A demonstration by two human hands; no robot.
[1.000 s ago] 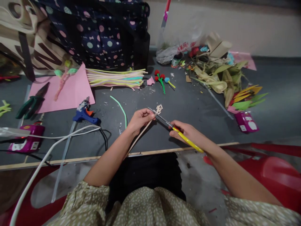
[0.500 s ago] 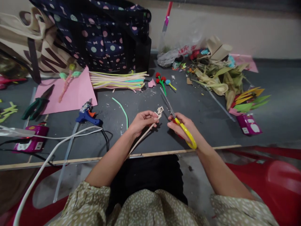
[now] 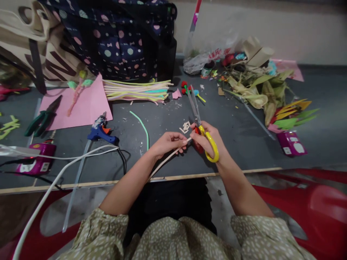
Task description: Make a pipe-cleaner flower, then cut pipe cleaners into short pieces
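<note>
My left hand pinches a long cream pipe cleaner near its upper end; the rest slants down to the table edge. Close on the right, my right hand is closed around scissors with yellow and red handles. Their blades point up and away from me, slightly apart. The thumb and fingertips of that hand are at the tip of the pipe cleaner; whether they grip it I cannot tell. Just beyond my hands lies a small pile of short cream pieces.
A bundle of coloured pipe cleaners lies behind, near red pompom flowers. To the left are a green pipe cleaner, a blue glue gun, pliers and a white cable. Dried husks are heaped at the right.
My right hand has moved left with the scissors, up to my left hand. The scissors have turned more upright. My left hand has shifted slightly toward me and right.
</note>
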